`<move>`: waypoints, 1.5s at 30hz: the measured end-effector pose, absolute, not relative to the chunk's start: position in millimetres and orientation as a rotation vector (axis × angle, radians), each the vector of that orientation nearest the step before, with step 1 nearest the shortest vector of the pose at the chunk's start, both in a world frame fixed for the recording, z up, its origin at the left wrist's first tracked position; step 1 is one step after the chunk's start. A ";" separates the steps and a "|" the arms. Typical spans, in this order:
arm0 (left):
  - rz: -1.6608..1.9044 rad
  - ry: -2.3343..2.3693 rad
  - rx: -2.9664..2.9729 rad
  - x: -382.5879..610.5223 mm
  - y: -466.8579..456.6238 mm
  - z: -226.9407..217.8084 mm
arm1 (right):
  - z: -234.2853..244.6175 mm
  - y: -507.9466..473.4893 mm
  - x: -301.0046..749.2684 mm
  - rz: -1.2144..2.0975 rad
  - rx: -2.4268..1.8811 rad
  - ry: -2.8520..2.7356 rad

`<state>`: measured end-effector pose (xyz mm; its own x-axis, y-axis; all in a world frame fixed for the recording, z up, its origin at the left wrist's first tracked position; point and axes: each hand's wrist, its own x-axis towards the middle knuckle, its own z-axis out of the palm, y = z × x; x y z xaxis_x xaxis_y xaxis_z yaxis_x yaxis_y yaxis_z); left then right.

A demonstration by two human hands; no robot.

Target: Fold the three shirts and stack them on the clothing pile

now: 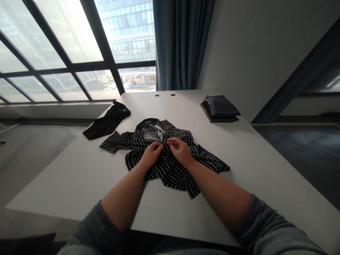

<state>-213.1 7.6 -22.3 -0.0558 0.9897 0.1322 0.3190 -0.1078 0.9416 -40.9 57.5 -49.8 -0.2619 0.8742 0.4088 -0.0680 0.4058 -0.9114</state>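
Left hand [152, 154], right hand [180, 150] pinch black-striped shirt [170, 173] on white table [79, 177].

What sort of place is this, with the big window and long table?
Probably a room in an office or other commercial building. The long white table has a round hole near its far edge, the large dark-framed window fills one side, and a glass-fronted building stands outside.

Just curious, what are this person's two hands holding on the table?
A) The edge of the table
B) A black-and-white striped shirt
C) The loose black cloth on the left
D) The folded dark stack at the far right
B. The left hand and right hand meet with fingers pinched on the front of the black-and-white striped shirt.
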 end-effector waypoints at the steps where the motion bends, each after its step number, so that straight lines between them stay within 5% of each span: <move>1: 1.189 1.441 1.504 -213.2 7.7 -22.4 | -50.1 58.2 -41.1 1.080 -0.737 -1.560; 25: 1.174 1.476 1.556 -214.1 9.4 -26.3 | -35.6 50.4 -39.6 0.781 -0.726 -1.794; 45: 1.113 1.453 1.610 -217.9 10.8 -30.2 | -52.0 61.2 -41.5 1.201 -0.829 -1.602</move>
